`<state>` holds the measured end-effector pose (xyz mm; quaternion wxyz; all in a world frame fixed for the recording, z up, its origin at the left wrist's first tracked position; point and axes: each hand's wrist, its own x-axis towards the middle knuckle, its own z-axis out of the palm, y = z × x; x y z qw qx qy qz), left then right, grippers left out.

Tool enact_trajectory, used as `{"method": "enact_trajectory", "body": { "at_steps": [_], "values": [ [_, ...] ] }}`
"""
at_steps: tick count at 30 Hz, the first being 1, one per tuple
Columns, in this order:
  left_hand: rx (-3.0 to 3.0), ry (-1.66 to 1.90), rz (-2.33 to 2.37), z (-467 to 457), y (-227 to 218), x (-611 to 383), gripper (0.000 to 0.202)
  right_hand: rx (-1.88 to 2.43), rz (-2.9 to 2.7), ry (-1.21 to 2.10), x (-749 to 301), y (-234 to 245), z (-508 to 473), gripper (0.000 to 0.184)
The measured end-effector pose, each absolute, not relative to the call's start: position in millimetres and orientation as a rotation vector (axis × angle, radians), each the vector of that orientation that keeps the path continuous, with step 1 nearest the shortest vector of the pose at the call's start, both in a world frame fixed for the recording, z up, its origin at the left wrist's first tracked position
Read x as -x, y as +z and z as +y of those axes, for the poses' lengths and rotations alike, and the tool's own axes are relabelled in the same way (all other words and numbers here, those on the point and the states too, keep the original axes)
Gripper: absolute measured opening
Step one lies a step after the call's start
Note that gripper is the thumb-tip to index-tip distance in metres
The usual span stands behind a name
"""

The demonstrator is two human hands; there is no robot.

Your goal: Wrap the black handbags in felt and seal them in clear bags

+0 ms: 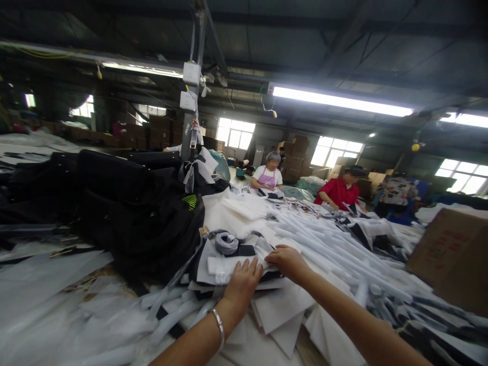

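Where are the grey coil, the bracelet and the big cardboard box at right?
Grey coil (226,247): head view, front of the wound ring.
Bracelet (220,328): head view, middle of the band.
Cardboard box (452,259): head view, printed side.

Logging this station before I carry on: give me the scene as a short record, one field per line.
Left hand: palm down on a white piece; bangle on wrist
Right hand: bent fingers at the bundle's right side; grip unclear
Just beyond left hand: grey coil
Left side: black fabric heap
Right side: cardboard box
Farther off: people in a red top, purple apron
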<state>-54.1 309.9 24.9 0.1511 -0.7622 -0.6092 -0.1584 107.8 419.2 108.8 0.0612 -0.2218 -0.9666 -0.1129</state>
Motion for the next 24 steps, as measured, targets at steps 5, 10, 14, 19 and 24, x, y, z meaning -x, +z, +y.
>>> {"method": "enact_trajectory", "body": {
  "at_steps": [5, 10, 14, 19, 24],
  "values": [
    [2.216, -0.381, -1.763, 311, 38, 51, 0.043, 0.755, -2.908, -0.181, -107, 102, 409, 0.014],
    [2.199, -0.358, -1.802, 306, 50, 47, 0.051, 0.814, -2.783, -0.027, -116, 95, 400, 0.031],
    [2.173, -0.33, -1.871, 304, 56, 44, 0.059, 0.797, -2.67, 0.117, -126, 92, 391, 0.033],
    [2.193, -0.302, -1.885, 308, 63, 42, 0.066, 0.672, -2.628, 0.237, -133, 92, 378, 0.025],
    [2.256, -0.288, -1.846, 308, 62, 48, 0.059, 0.691, -2.494, 0.234, -160, 91, 365, 0.023]
  ]
}}
